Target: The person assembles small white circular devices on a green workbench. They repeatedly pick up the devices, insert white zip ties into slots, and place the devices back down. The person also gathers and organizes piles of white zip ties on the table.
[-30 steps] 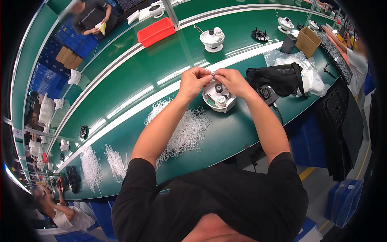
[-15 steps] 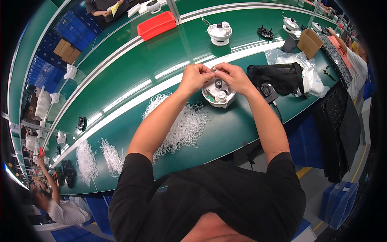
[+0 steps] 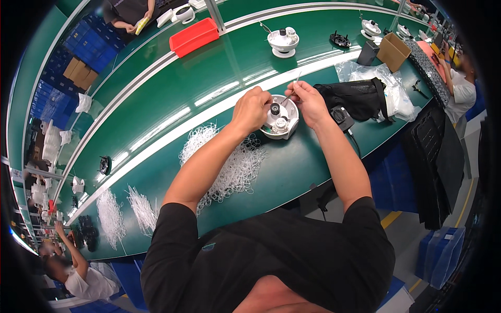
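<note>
Under my hands sits a white round housing (image 3: 288,132), open at the top, with a black knob-like part (image 3: 274,108) and a white round part (image 3: 281,124) inside. Pinched between the right thumb and fingers is a thin wire; my right hand (image 3: 311,106) is over the housing's right rim. A slim pale end sticks up above those fingers, and a darker length slants down into the housing. My left hand (image 3: 250,110) is curled at the left rim, its fingertips near the black part. What the left fingers hold, if anything, is hidden.
A pile of white looped ties (image 3: 235,169) lies left of the housing, with smaller bundles (image 3: 110,216) farther left. To the right are a black mesh bag (image 3: 355,96), a small black device (image 3: 342,117) and clear plastic bags (image 3: 402,104). A similar white unit (image 3: 283,44) and red tray (image 3: 194,37) stand beyond.
My hands have moved apart from their shared pinch above the housing. The right has shifted right with the wire; the left has come down to the left rim.
</note>
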A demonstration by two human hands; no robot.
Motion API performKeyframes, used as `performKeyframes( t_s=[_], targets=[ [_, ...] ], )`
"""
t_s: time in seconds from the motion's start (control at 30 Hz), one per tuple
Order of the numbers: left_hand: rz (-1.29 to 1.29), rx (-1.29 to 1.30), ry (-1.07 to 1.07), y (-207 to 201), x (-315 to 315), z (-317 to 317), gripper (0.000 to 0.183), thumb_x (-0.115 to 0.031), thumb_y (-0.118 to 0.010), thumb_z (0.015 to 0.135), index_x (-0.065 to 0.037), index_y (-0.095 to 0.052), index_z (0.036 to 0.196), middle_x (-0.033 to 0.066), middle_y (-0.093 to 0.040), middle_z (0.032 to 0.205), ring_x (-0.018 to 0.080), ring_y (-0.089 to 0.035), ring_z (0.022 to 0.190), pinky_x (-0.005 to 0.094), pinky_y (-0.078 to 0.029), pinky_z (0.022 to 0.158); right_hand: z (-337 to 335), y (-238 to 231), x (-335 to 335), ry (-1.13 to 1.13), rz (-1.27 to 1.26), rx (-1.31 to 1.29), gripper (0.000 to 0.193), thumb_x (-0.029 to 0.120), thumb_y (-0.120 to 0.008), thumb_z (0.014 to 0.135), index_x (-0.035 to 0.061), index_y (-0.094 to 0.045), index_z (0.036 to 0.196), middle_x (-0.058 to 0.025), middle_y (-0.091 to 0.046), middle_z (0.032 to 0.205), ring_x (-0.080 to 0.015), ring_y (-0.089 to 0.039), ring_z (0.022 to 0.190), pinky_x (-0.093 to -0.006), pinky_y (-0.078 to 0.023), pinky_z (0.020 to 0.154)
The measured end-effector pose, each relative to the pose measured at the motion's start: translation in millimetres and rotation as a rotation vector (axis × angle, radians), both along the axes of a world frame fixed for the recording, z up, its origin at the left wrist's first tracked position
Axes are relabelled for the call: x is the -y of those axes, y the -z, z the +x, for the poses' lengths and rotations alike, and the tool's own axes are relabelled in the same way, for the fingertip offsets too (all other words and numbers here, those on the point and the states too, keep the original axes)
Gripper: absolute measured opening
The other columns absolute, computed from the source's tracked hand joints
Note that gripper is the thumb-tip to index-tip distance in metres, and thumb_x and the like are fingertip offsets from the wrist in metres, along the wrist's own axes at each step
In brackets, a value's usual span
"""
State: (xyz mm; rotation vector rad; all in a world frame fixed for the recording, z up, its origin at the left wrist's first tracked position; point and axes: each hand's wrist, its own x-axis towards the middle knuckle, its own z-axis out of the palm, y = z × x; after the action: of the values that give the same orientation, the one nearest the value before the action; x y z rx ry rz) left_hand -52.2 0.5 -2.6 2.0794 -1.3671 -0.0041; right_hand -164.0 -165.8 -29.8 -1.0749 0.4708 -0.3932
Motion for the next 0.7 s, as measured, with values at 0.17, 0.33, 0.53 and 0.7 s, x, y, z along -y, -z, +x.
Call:
performKeyframes(
  t_s=[0.17,0.33,0.53,0.7],
  targets=[
    [-0.016,-0.022,-0.022,1.7,0.7,-2.2,0.006,-0.005,-0.067,0.080,-0.002,-0.067,0.085,0.0138,-0.063,0.086,0.0326,-0.064,0.081,0.0409,-0.050,0.073,-3.5,9.7,8.4,-0.058,-0.640,-0.006,0.023,0.024,-0.057,0.098,0.0017,-0.064,0.099,-0.0025,-0.061,0.077,-0.0121,-0.055,0.073,-0.0276,-0.045,0.069],
    [-0.008,-0.059,-0.060,4.1,-1.9,-3.5,0.008,-0.009,-0.069,0.081,-0.002,-0.066,0.084,0.0133,-0.063,0.087,0.0327,-0.064,0.081,0.0421,-0.050,0.074,-8.9,-26.7,-0.5,-0.308,-1.024,-0.161,0.019,0.019,-0.071,0.085,0.0075,-0.066,0.099,-0.0113,-0.064,0.072,-0.0226,-0.061,0.067,-0.0352,-0.049,0.065],
    [-0.040,-0.042,-0.075,7.3,1.5,-1.1,0.010,-0.011,-0.068,0.084,-0.002,-0.064,0.085,0.0140,-0.063,0.088,0.0333,-0.064,0.080,0.0425,-0.050,0.073,-2.2,-18.3,11.5,-0.318,-1.262,-0.037,0.016,0.014,-0.071,0.077,0.0047,-0.067,0.090,-0.0110,-0.066,0.075,-0.0289,-0.063,0.068,-0.0392,-0.048,0.063],
    [-0.037,-0.026,-0.100,12.5,2.3,8.6,0.010,-0.010,-0.067,0.084,-0.001,-0.064,0.084,0.0150,-0.063,0.087,0.0329,-0.064,0.077,0.0418,-0.050,0.072,-6.8,-29.6,17.2,-0.411,-1.238,-0.138,0.015,0.016,-0.070,0.077,0.0061,-0.068,0.088,-0.0113,-0.063,0.073,-0.0275,-0.061,0.068,-0.0385,-0.047,0.063]
  ],
)
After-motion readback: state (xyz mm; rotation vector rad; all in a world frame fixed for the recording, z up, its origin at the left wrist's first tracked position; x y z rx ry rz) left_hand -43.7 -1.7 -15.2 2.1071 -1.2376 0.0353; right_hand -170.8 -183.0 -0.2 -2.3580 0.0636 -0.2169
